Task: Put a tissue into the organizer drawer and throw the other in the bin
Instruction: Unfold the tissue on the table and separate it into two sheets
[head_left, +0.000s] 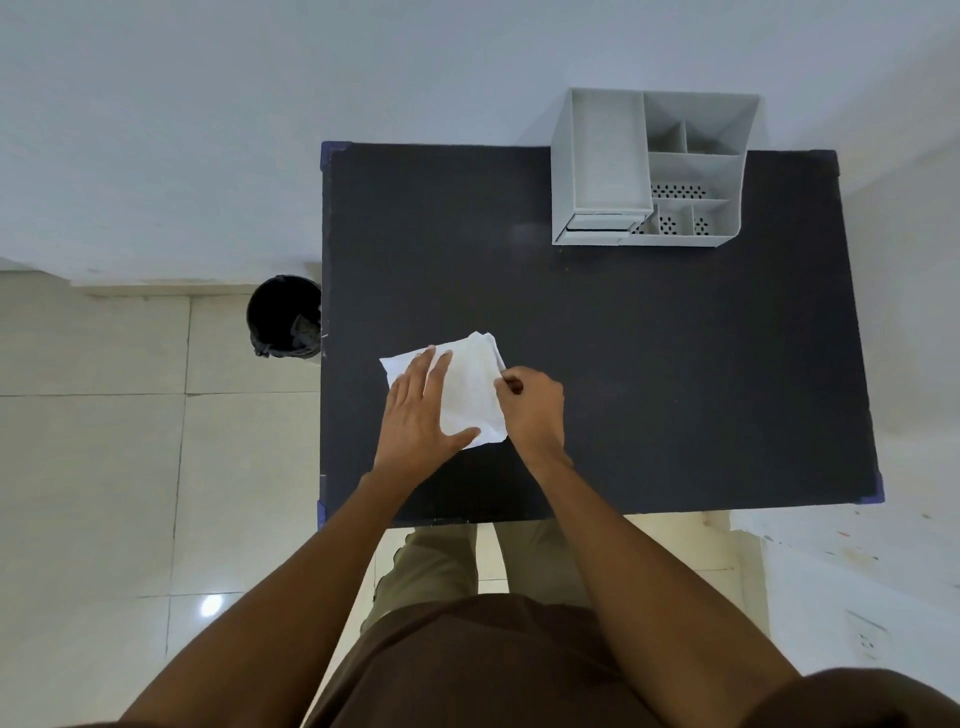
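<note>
Near the table (675, 364) edge closest to the bin (284, 318), left hand (421, 410) flat — fingers spread — anchors the tissues (470, 387); right hand (532, 405), its grip pinched on their right edge, should peel one layer slowly.

We take this for a plain office-like room; a grey desk organizer (652, 166) sits at the dark worktop's (675, 364) far edge; a bin (284, 317) stands on pale floor tiles (93, 441).

tabletop (675, 364): dark, matte, rectangular — blue tape at its corners | floor (93, 467): pale glossy tiles, a bright light reflection near the lower left | wall (260, 104): plain white, behind the tabletop's far edge | wall socket (866, 642): white, low at the right — partly blurred
</note>
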